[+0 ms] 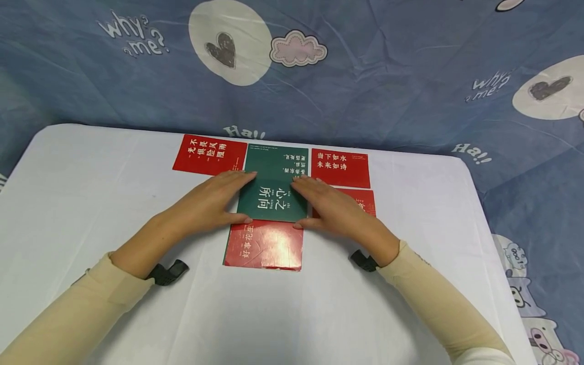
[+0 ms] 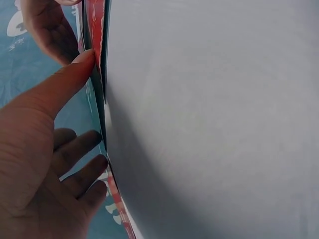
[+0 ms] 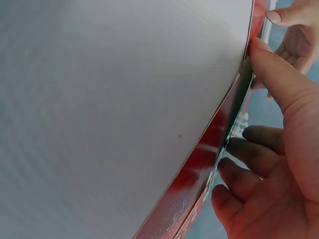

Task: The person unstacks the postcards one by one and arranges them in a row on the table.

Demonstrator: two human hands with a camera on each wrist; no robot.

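A green card [image 1: 274, 209] with large white characters lies at the middle of the group, and a green area with smaller, upside-down characters continues above it. My left hand [image 1: 207, 200] rests along its left edge, fingers extended and thumb near the lower left corner. Along the right edge lies my right hand [image 1: 339, 208], its thumb at the lower right corner. In both wrist views the fingers are spread, with fingertips right at the card edges. Just below the green card is a shiny red card [image 1: 269, 248], its lower edge worn.
A red card [image 1: 205, 152] lies at the upper left, another red card [image 1: 342, 172] at the upper right. Below that, a third red card [image 1: 362, 198] is partly covered by my right hand. They lie on a white-covered table [image 1: 114, 192]; blue printed fabric [image 1: 365, 76] hangs behind.
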